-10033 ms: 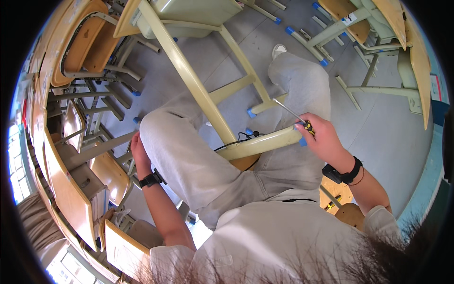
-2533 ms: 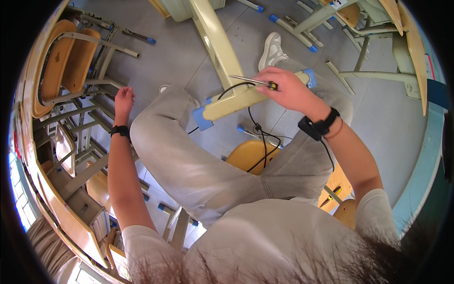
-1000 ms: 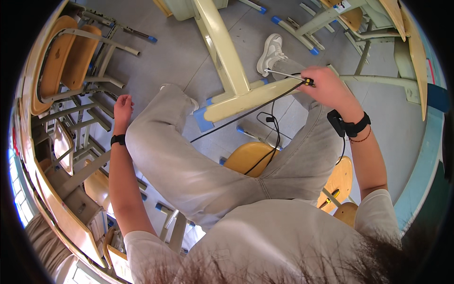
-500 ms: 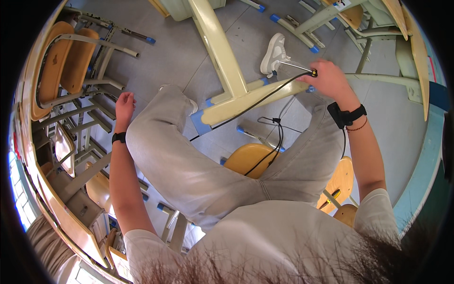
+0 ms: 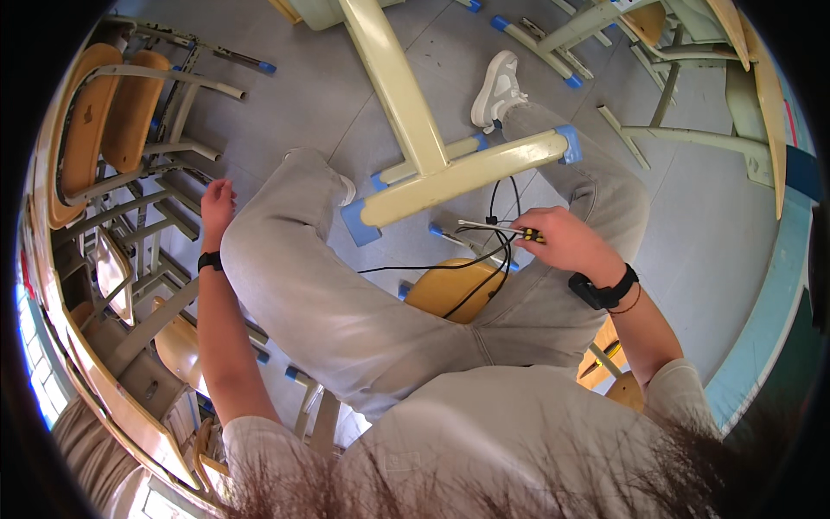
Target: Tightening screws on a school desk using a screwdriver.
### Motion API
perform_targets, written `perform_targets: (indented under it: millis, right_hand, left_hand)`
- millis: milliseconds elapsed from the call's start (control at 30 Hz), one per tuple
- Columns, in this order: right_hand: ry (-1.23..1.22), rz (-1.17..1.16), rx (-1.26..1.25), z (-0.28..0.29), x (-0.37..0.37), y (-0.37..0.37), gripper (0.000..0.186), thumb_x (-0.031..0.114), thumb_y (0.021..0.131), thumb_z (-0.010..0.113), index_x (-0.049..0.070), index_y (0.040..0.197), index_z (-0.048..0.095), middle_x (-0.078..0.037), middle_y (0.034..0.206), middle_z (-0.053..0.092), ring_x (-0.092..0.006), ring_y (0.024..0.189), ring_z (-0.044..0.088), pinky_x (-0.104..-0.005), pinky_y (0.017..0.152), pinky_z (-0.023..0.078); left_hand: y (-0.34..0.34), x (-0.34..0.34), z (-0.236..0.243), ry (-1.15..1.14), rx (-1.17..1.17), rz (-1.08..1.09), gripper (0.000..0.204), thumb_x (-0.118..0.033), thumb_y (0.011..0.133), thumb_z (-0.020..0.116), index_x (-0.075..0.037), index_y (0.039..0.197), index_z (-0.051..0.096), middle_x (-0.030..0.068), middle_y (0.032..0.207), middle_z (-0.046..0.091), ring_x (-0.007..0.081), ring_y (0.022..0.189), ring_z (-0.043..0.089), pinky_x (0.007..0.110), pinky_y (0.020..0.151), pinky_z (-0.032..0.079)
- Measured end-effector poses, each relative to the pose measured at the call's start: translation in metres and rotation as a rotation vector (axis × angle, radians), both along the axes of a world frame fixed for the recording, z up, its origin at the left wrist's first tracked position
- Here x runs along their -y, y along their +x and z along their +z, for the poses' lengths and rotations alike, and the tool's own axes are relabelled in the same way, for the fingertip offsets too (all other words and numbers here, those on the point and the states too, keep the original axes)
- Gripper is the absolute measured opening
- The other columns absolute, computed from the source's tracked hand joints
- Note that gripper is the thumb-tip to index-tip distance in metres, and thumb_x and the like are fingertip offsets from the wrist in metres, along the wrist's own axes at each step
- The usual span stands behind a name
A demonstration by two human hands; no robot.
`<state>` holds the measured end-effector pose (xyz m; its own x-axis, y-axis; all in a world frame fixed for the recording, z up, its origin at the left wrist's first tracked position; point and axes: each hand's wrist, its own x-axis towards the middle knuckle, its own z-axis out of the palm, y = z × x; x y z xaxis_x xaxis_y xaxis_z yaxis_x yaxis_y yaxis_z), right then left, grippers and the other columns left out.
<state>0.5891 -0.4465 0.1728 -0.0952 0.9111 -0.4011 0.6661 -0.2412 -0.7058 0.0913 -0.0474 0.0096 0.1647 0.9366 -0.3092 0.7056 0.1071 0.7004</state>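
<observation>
Between my knees lies a cream metal furniture leg [image 5: 467,177] with blue end caps, its upright post running away from me. My right hand [image 5: 562,244] is closed around the yellow-and-black handle of a screwdriver [image 5: 493,227]. Its thin metal shaft points left, apart from the leg's crossbar and on the near side of it. Beside my left knee, my left hand [image 5: 218,206] hangs with its fingers curled and nothing visible in them. A black cable [image 5: 501,259] loops below the screwdriver and across my lap.
Wooden-seated chairs [image 5: 91,121] with metal frames crowd the left side. More furniture frames [image 5: 692,134] stand at the far right. Under me is a wooden seat [image 5: 450,290]. Another yellow-and-black tool [image 5: 612,349] lies on a wooden surface by my right hip.
My right hand has drawn back toward me and left with the screwdriver, away from the crossbar's right end. The cable no longer stretches across the crossbar. My left hand has barely moved.
</observation>
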Motion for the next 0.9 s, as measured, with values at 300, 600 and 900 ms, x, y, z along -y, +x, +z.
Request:
perform_targets:
  millis: [300,600,900]
  right_hand:
    - [0.027,-0.027,-0.232,-0.001,-0.016,-0.02,0.021,0.007,0.085,0.067,0.001,0.105,0.068,-0.015,0.1,0.068,-0.0348,0.077,0.063,-0.0396,0.07,0.051]
    - [0.042,-0.072,-0.148,0.03,-0.026,-0.017,0.017,0.009,0.087,0.067,0.004,0.102,0.069,-0.015,0.082,0.067,-0.0334,0.071,0.061,-0.0382,0.065,0.049]
    - [0.208,-0.277,-0.249,0.086,-0.054,0.0,0.016,0.008,0.088,0.069,0.002,0.102,0.069,-0.004,0.069,0.06,-0.0101,0.059,0.049,-0.0271,0.056,0.039]
  left_hand:
    - [-0.108,-0.041,0.049,0.088,-0.046,0.075,0.025,-0.028,0.099,0.059,-0.005,0.106,0.064,0.001,0.074,0.062,0.0079,0.057,0.053,0.024,0.05,0.042]
    - [-0.08,-0.041,0.109,0.196,-0.055,0.128,0.024,-0.026,0.1,0.057,-0.004,0.106,0.064,-0.0008,0.074,0.059,0.0069,0.061,0.052,0.022,0.054,0.041]
    - [0.098,-0.021,0.197,0.255,0.344,-0.044,0.022,-0.021,0.1,0.061,-0.001,0.108,0.063,-0.0005,0.078,0.059,0.0061,0.064,0.049,0.021,0.057,0.04]
